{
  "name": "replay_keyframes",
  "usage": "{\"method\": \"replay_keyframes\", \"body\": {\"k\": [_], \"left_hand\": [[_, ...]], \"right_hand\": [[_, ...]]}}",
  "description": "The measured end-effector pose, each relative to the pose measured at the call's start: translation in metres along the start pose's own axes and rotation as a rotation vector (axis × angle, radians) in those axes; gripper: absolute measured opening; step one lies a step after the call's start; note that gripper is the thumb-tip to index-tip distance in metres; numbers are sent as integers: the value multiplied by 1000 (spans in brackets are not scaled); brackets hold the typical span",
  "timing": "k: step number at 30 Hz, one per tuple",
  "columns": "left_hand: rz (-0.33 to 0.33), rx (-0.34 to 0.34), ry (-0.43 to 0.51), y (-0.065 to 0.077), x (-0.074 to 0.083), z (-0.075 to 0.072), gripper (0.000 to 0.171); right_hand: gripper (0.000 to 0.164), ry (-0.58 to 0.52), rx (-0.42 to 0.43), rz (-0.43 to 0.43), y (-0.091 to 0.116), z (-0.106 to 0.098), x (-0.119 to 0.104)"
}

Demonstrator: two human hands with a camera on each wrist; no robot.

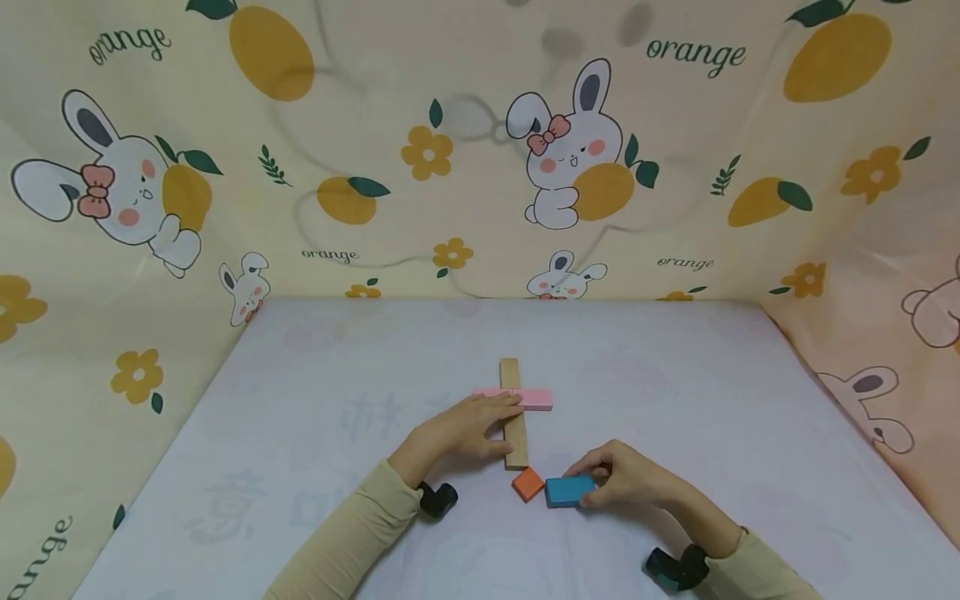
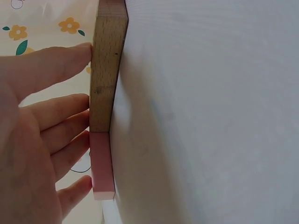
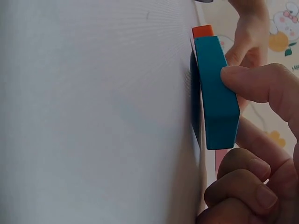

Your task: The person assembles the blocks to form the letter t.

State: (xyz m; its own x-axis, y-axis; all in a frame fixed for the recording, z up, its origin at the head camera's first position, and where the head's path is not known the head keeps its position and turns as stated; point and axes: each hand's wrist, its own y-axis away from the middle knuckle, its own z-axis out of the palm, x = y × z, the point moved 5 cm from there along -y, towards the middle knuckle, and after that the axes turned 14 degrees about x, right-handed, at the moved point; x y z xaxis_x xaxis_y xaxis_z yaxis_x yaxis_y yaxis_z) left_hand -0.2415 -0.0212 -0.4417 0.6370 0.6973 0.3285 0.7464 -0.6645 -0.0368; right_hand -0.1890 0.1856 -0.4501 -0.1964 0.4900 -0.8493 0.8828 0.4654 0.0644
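Note:
My left hand point(image 1: 467, 427) rests its fairly straight fingers on a row of blocks lying on the table. Its fingertips touch a plain wooden block point(image 1: 515, 440) and pink pieces point(image 1: 537, 400) set across it. The left wrist view shows those fingertips against the edges of the wooden block point(image 2: 106, 70) and a pink block point(image 2: 101, 163). My right hand point(image 1: 628, 477) pinches a blue block point(image 1: 566, 492) between thumb and fingers, seen close in the right wrist view. A small orange block point(image 1: 528, 484), turned cornerwise, sits between the blue block and the wooden one.
Beyond the pink pieces, another plain wooden length point(image 1: 509, 372) extends toward the back. A white cloth point(image 1: 675, 383) covers the table. Printed fabric point(image 1: 480, 208) with rabbits and oranges rises behind and at both sides. Black wrist devices point(image 1: 438, 502) sit near both sleeves.

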Motion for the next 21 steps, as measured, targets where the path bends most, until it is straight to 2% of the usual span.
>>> {"method": "replay_keyframes", "body": {"k": [5,21], "left_hand": [[-6,2,0,1,1,0,60],[-10,-9,-4,1,3,-3,60]], "right_hand": [[36,5,-7,28,0,1,0],[37,-4,-16,39,-1,2,0]]}}
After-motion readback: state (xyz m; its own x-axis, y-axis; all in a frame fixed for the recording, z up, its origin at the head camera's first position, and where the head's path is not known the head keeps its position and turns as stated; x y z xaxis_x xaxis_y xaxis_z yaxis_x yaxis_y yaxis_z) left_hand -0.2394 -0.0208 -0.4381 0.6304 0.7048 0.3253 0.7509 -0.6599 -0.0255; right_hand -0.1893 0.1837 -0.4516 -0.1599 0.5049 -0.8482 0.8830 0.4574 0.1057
